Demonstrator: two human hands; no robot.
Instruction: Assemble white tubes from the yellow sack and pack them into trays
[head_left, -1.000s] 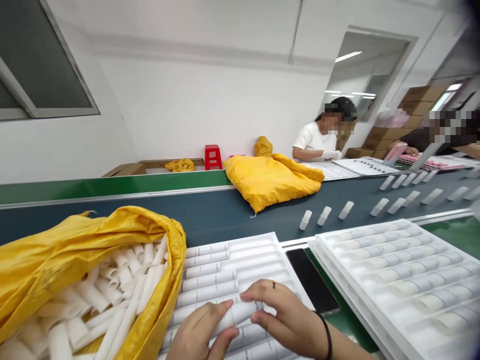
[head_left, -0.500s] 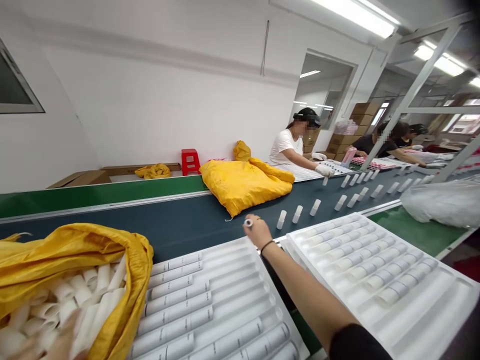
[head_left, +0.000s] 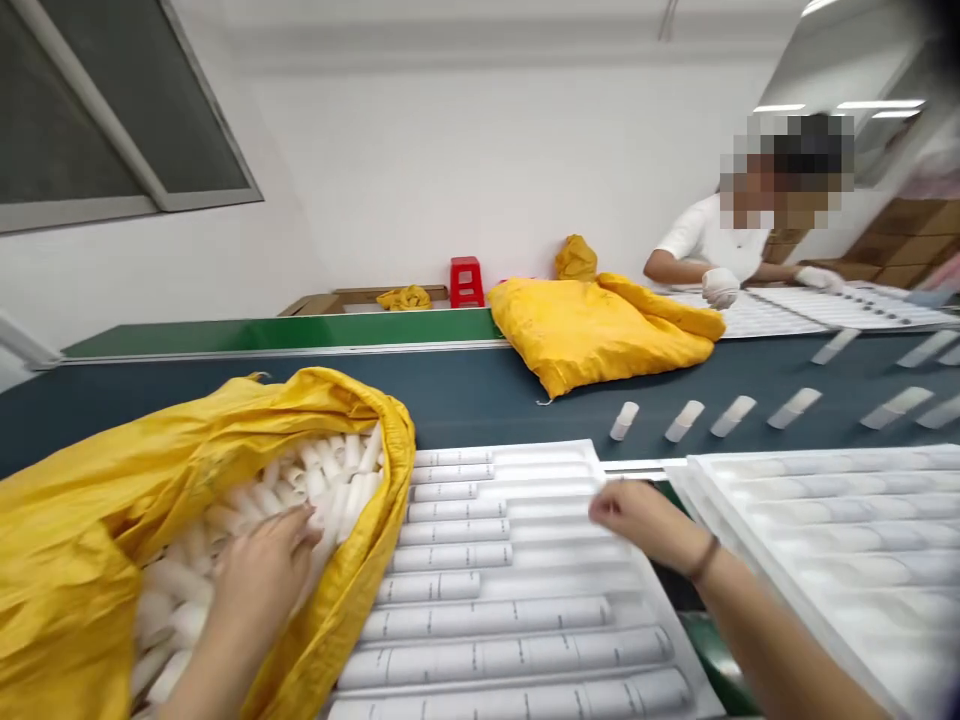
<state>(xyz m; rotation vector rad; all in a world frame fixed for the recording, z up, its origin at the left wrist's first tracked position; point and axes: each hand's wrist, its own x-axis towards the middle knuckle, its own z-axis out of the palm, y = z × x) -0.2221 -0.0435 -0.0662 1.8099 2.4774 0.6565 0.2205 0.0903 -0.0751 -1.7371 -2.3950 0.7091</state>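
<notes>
My left hand reaches into the open yellow sack on the left, over a heap of short white tubes. Its fingers are curled down among the tubes; what they grip, if anything, is hidden. My right hand hovers over the far right corner of a white grooved tray. Slightly blurred, its fingers are drawn together, with no tube showing in them. Rows of printed white tubes lie in the tray's grooves, the far rows filled only on the left.
Beyond the trays runs a dark conveyor belt carrying upright white tubes and a full yellow sack. A second tray of tubes lies at right. Across the belt, a co-worker in white gloves handles another tray.
My right hand has drawn back from the belt to above the tray, and the tube it held no longer shows in it. The view has swung left, showing more of my left hand and the sack.
</notes>
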